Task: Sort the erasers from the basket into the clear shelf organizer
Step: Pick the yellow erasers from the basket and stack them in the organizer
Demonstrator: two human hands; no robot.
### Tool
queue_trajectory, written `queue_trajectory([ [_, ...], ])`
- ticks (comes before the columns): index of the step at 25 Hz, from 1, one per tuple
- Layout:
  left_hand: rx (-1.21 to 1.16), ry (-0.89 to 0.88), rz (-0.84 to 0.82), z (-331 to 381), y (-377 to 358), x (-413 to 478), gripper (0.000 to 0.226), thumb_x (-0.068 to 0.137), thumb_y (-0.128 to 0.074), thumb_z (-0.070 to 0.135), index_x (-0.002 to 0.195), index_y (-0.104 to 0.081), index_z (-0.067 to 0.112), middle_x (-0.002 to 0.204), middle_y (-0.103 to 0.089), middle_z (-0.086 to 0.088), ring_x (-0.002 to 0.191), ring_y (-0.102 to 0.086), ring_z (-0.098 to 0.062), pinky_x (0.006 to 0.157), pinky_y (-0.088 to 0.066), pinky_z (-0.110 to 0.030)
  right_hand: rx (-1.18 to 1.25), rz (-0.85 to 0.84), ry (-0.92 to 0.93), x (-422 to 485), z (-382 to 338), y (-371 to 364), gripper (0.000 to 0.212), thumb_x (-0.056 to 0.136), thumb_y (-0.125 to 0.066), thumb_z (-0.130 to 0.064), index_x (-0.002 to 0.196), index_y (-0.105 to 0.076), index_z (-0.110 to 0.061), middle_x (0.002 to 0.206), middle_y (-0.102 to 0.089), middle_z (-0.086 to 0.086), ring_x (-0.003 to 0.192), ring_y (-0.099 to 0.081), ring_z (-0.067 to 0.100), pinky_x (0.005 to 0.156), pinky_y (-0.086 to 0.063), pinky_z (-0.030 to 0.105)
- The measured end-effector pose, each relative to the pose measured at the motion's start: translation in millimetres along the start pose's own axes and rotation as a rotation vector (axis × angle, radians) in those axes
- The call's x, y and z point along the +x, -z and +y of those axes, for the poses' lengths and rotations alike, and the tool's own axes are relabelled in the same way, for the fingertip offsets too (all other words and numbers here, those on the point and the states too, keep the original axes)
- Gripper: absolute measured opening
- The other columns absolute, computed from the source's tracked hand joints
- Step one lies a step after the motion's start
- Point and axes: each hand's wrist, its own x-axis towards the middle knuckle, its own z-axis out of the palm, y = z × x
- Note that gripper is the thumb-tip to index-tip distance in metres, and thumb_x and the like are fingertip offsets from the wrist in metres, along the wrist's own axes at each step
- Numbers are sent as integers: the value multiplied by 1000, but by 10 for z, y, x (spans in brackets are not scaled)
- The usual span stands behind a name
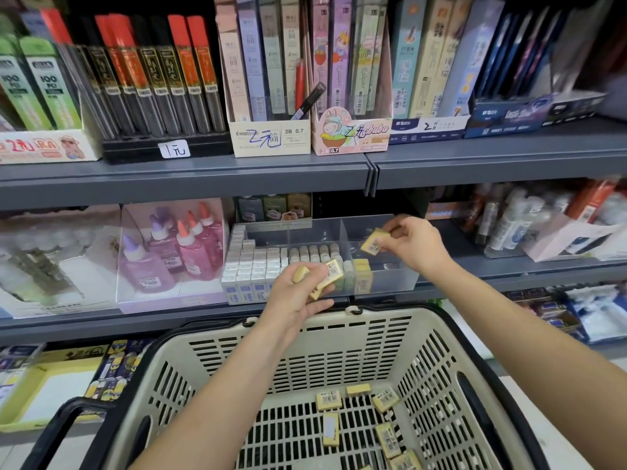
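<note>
A clear shelf organizer (pixel 400 278) sits on the middle shelf, its left compartments packed with white erasers (pixel 252 262) and a few yellow ones (pixel 361 266) at its right compartment's front. My right hand (pixel 415 244) pinches one yellow eraser (pixel 373 242) above that right compartment. In front of the organizer, my left hand (pixel 298 291) grips a small bunch of yellow erasers (pixel 330 274). Below, the beige basket (pixel 441 347) holds several loose yellow erasers (pixel 386 400) on its slotted bottom.
Pink and purple glue bottles (pixel 183 252) stand in a tray left of the organizer. White bottles (pixel 509 225) crowd the shelf to the right. The upper shelf (pixel 190 173) overhangs with boxes of pencil leads. The basket's black handle (pixel 68 415) lies at lower left.
</note>
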Motion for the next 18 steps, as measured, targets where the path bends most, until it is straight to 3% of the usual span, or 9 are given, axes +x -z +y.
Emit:
queue_trajectory([
  [2,35,-8,44,13,-2,-4,14,84,-67,25,93,-60,17,92,-69,-7,74,-68,-15,55,-54,-26,-159,-12,57,121,30,-80,12,80,-71,-22,85,-60,-24,83,-64,0,78,-60,16,71,-42,23],
  [6,64,-13,96,16,63,-6,11,82,-69,29,88,-62,23,86,-68,0,67,-66,-10,53,-52,-24,-291,-211,90,223,115,-324,11,88,-61,-21,97,-67,-20,98,-69,5,90,-63,20,79,-48,26],
  [9,14,15,91,43,119,-5,10,82,-69,20,88,-63,17,89,-68,-6,68,-67,-13,55,-54,-24,-382,-324,87,227,155,-358,23,95,-49,-19,108,-67,-14,110,-68,8,102,-61,25,95,-46,35],
  [11,-46,42,82,63,135,-8,10,82,-68,14,89,-62,13,90,-68,-10,70,-69,-16,58,-55,-24,-450,-295,141,184,122,-338,26,96,-45,-20,110,-67,-13,113,-67,8,104,-60,27,95,-45,36],
  [14,-112,50,55,74,118,-2,10,82,-67,9,91,-62,10,91,-69,-13,73,-70,-19,61,-56,-26,-356,-61,262,-31,-71,-294,25,94,-49,-29,96,-70,-17,89,-70,1,83,-64,17,76,-49,29],
  [16,-136,52,14,65,54,4,9,82,-67,9,90,-62,10,92,-68,-13,72,-70,-18,62,-56,-26,-170,-161,296,-248,-199,-284,23,91,-52,-37,82,-69,-23,71,-67,-8,67,-60,2,66,-48,19],
  [18,-134,67,-33,45,-59,4,10,83,-65,10,91,-60,10,91,-67,-13,72,-70,-17,61,-56,-25,-81,-340,256,-415,-245,-287,19,91,-54,-34,84,-68,-23,73,-69,-4,71,-65,9,68,-51,25],
])
